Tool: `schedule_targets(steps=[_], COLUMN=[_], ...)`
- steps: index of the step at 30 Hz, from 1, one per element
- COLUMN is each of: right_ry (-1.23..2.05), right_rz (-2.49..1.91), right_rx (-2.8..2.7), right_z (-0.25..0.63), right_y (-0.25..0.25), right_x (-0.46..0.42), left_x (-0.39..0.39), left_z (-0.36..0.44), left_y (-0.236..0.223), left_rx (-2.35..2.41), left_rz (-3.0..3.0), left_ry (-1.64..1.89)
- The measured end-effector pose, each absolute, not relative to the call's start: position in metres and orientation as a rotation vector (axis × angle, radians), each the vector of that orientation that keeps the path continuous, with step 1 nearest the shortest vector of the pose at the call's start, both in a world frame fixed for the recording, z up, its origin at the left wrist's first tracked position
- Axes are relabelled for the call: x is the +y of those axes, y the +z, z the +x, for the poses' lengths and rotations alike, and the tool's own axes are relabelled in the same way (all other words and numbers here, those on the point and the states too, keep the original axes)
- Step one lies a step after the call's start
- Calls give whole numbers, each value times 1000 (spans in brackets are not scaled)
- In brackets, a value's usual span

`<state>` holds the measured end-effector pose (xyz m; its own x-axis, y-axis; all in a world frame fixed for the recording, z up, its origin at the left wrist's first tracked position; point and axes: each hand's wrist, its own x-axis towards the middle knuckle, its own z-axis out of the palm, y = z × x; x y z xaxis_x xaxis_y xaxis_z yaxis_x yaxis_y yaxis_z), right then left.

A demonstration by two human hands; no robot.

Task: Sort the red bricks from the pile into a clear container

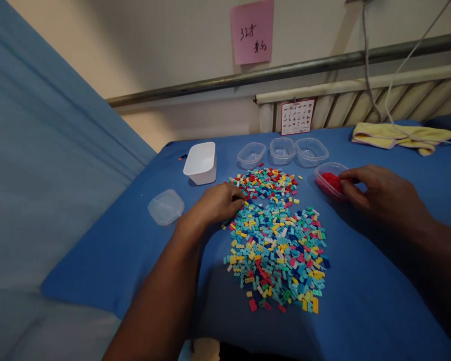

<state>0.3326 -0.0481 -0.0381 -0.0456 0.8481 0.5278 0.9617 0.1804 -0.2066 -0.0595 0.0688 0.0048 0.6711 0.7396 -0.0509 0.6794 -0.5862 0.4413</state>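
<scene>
A wide pile of small coloured building bricks (274, 240) lies loose on the blue cloth, in turquoise, yellow, red, pink, green and navy. My left hand (222, 201) rests at the pile's upper left edge, fingers curled together and touching the bricks; anything held in them is hidden. On the right, a clear plastic container (332, 167) holds red bricks (328, 180). My right hand (376, 189) is at its right side, thumb and forefinger drawn together over the rim. Whether a brick sits between these fingertips does not show.
Three clear tubs (251, 154) stand in a row behind the pile, with a white box (202, 163) to their left. A clear lid-like piece (166, 207) lies near my left forearm. A yellow cloth (402, 136) is at the back right, below a wall pipe (285, 72).
</scene>
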Motion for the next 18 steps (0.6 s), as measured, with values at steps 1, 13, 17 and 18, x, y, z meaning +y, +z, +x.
schedule_targets(steps=[1, 13, 17, 18], right_ry=[-290, -249, -166, -122], right_rz=[-1696, -1481, -1290, -1258], right_rx=[-1927, -1916, -2066, -2110], right_z=[333, 312, 293, 289], right_y=[-39, -29, -31, -32], right_x=[-48, -57, -59, -59], left_x=[68, 61, 67, 67], left_z=[-59, -47, -43, -42], left_y=[5, 9, -5, -8], left_rx=[1122, 1429, 1317, 1272], left_rz=[2474, 2478, 2602, 2657], left_ry=[187, 275, 346, 319])
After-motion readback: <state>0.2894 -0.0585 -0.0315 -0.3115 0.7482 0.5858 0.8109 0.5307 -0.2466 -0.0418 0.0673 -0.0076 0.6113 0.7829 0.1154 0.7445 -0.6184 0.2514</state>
